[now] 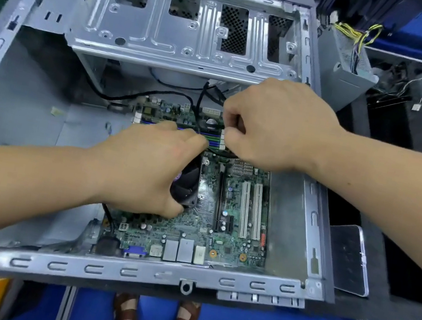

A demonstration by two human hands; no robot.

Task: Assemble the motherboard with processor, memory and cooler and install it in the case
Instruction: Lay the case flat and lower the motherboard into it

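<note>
Fingers of right hand [272, 125] pinched on a black cable [200, 104] over the memory slots [208, 138], left hand [146, 168] clamped around cooler fan [186, 183]; board [222, 218] sits in case [309, 205], likely cabling step — next, seat the connector squarely.

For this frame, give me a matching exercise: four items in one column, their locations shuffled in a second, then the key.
Items:
1. left hand
2. right hand
3. power supply
4. blue VGA port

Places:
A. outside the case, beyond its far right corner
B. on the cooler fan
C. at the motherboard edge nearest the camera
D. closed on a black cable above the memory slots

Pairs: 1-B, 2-D, 3-A, 4-C
</note>
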